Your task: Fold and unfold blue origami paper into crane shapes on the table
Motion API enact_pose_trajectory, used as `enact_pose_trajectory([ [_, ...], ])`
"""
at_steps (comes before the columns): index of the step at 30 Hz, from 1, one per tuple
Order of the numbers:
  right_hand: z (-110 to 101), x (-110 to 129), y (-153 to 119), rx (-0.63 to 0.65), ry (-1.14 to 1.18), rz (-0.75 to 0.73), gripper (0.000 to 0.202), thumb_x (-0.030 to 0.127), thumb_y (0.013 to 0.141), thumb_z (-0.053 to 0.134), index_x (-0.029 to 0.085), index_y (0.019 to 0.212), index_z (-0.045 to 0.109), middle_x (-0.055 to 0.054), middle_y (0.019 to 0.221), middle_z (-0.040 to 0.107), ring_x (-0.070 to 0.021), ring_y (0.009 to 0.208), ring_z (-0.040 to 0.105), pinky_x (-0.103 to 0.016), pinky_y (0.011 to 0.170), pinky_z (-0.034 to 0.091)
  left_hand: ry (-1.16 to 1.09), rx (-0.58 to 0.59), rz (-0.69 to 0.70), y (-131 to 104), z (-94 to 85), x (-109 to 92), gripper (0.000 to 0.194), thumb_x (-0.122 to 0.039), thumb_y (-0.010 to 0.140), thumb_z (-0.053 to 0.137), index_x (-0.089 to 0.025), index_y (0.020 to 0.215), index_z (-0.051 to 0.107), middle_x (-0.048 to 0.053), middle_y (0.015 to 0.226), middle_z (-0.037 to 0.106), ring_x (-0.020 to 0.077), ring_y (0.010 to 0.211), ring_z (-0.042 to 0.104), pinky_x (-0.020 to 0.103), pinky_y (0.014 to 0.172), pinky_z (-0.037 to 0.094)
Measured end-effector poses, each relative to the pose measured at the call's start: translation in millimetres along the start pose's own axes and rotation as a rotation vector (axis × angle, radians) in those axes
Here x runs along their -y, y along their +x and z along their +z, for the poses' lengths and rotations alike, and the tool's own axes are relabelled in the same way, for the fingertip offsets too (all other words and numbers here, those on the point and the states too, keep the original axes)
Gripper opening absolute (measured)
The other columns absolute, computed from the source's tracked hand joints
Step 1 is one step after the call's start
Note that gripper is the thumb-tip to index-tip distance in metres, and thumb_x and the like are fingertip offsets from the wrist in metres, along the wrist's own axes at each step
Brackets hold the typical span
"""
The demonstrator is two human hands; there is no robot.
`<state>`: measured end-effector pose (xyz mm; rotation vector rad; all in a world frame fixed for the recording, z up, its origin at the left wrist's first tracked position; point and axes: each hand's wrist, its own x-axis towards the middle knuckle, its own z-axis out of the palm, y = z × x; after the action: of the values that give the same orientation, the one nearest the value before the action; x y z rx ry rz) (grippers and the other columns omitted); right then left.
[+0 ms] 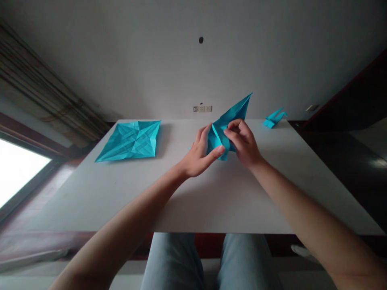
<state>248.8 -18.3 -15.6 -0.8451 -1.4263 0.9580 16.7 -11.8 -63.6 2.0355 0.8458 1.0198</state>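
Left hand [199, 155]: arm outstretched, thumb and fingers pinching folded blue paper [226, 127]. Right hand [243, 143]: fingers curled, gripping the same paper from the opposite side, its point raised. White table [211, 197]: bare beneath both forearms. Creased sheet [130, 141] well left; small paper crane [273, 118] beyond right hand, near far edge.

We saw a half-folded turquoise paper model [226, 129] held above the far middle of the desk [211, 193], one long pointed flap slanting up toward the far right corner, its creased body bunched lower down.
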Motion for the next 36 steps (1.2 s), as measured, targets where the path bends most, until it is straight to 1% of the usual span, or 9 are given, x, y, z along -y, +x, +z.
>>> enact_pose_trajectory([
  [5,1,-3,-3,-0.003,0.14,0.019,0.045,0.06,0.098,0.104,0.04,0.12,0.071,0.002,0.1,0.073,-0.0292,0.096,0.076,-0.046,0.09,0.072,-0.064,0.016,0.043,2,-5.9,-11,0.142,-0.103,0.099,0.088,-0.055,0.209,0.013,0.009,0.212,0.039,0.0592,0.196,0.042,0.085,0.163,0.037],
  [8,4,0,-5,0.02,0.238,0.072,0.045,0.056,0.097,0.105,0.041,0.13,0.078,0.002,0.107,0.084,-0.0288,0.101,0.081,-0.047,0.102,0.075,-0.06,0.031,0.05,2,-6.7,-11,0.14,-0.105,0.098,0.086,-0.054,0.209,0.018,0.008,0.209,0.044,0.0586,0.197,0.041,0.083,0.162,0.04],
  [12,9,10,-6,0.012,0.303,0.149,0.037,0.059,0.094,0.107,0.036,0.116,0.088,0.002,0.108,0.091,-0.0278,0.103,0.085,-0.045,0.107,0.074,0.001,0.027,0.058,1,-5.6,-11,0.123,-0.105,0.106,0.075,-0.055,0.207,0.025,0.007,0.212,0.038,0.0561,0.198,0.04,0.079,0.164,0.039],
  [15,11,14,-7,0.03,0.312,0.214,0.037,0.066,0.091,0.109,0.037,0.109,0.092,-0.001,0.105,0.093,-0.0344,0.11,0.09,-0.053,0.109,0.077,0.049,0.006,0.079,1,-3.6,-9,0.128,-0.102,0.106,0.078,-0.047,0.208,0.024,0.011,0.214,0.033,0.0568,0.199,0.038,0.075,0.167,0.034],
  [17,10,13,-7,0.062,0.282,0.215,0.04,0.072,0.094,0.105,0.039,0.113,0.094,-0.003,0.114,0.096,-0.0402,0.13,0.091,-0.061,0.124,0.075,0.058,-0.015,0.096,0,-4.3,-9,0.126,-0.099,0.107,0.078,-0.047,0.209,0.025,0.011,0.214,0.033,0.0557,0.2,0.036,0.074,0.168,0.035],
  [20,1,5,-4,0.133,0.074,0.079,0.037,0.079,0.103,0.096,0.044,0.117,0.097,-0.003,0.142,0.095,-0.0428,0.159,0.082,-0.069,0.148,0.062,0.063,-0.075,0.125,-2,-10.2,-18,0.101,-0.093,0.117,0.067,-0.05,0.205,0.041,0.008,0.209,0.043,0.0503,0.2,0.037,0.07,0.168,0.034],
  [24,-11,-11,-4,0.204,-0.31,-0.214,0.037,0.072,0.118,0.084,0.046,0.14,0.1,-0.01,0.163,0.083,-0.043,0.166,0.076,-0.07,0.151,0.059,-0.09,-0.134,0.046,-1,-16.1,-44,0.079,-0.094,0.121,0.058,-0.038,0.172,0.081,0.013,0.183,0.071,0.0462,0.179,0.066,0.064,0.151,0.06],
  [29,-13,-16,-12,0.169,-0.7,-0.341,0.049,0.055,0.122,0.08,0.044,0.168,0.091,-0.016,0.163,0.074,-0.0462,0.162,0.074,-0.068,0.143,0.065,-0.284,-0.136,-0.128,8,-5.1,-54,0.068,-0.082,0.117,0.081,-0.028,0.157,0.081,0.013,0.162,0.091,0.0429,0.162,0.081,0.061,0.148,0.063],
  [36,-10,-3,-14,0.11,-1.081,-0.32,0.068,0.047,0.121,0.083,0.042,0.188,0.075,-0.017,0.171,0.071,-0.0509,0.159,0.07,-0.077,0.143,0.058,-0.432,-0.302,-0.381,16,-5.4,-28,0.058,-0.082,0.123,0.07,-0.028,0.129,0.09,0.008,0.118,0.098,0.0454,0.145,0.09,0.063,0.131,0.076],
])
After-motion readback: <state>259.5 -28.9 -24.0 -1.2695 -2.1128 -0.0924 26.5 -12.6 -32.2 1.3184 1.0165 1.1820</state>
